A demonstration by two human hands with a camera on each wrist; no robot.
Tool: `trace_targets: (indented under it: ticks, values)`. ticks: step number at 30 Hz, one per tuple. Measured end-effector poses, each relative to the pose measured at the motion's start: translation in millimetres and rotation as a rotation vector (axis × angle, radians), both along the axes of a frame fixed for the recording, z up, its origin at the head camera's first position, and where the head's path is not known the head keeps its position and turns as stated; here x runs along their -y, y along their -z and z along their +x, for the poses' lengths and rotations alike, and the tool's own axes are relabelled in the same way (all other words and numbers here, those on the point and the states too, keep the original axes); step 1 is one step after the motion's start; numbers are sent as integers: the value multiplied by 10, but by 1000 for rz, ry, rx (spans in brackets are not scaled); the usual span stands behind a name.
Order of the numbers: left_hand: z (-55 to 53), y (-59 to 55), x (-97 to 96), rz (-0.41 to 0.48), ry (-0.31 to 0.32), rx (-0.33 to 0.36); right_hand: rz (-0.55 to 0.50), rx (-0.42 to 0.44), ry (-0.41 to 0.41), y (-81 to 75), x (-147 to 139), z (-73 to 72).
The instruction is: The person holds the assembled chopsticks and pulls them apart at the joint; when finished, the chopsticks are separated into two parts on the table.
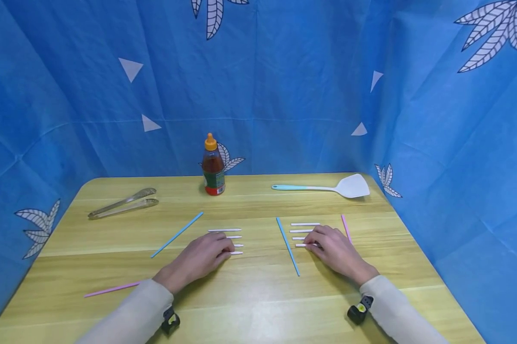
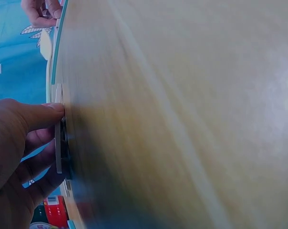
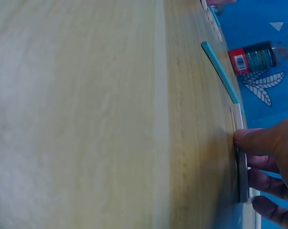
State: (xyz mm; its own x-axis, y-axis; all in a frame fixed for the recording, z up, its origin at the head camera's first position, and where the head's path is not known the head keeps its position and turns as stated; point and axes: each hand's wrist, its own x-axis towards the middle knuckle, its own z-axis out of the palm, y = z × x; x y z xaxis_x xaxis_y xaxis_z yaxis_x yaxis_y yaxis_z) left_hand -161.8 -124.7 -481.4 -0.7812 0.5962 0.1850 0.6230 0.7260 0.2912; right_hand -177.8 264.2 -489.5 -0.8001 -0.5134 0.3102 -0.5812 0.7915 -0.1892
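Observation:
Several short white sticks [image 1: 225, 230] with tapered ends lie in a row left of the table's middle. Over the nearest of them is my left hand [image 1: 198, 258], its thumb and fingers pinching a white stick [image 2: 58, 148] low at the tabletop. A second row of white sticks [image 1: 305, 224] lies to the right, roughly parallel to one another. My right hand [image 1: 333, 248] pinches the nearest white stick [image 3: 242, 176] of that row between thumb and fingers; its palm side hides the right ends of some others.
Blue sticks [image 1: 177, 235] lie slanted beside each row, one being a blue stick [image 1: 287, 246] between the hands. Pink sticks [image 1: 112, 289] flank the arms. Farther back are metal tongs [image 1: 123, 204], a sauce bottle [image 1: 213, 172] and a white spatula [image 1: 353, 186], before a blue curtain [image 1: 258, 95].

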Motion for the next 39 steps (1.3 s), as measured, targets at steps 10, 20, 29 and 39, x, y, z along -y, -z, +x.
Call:
trace_targets:
  ticks: [10, 20, 29, 39]
  values:
    - [-1, 9, 0, 7, 7, -16, 11, 25, 12, -3, 18, 0]
    - [-7, 26, 1, 21, 11, -27, -42, 58, -28, -70, 211, 64]
    - [-23, 46, 4, 20, 8, -11, -74, 212, -33, -59, 396, 172]
    - [-23, 54, 4, 19, 6, -10, -103, 307, -76, -121, 365, 253]
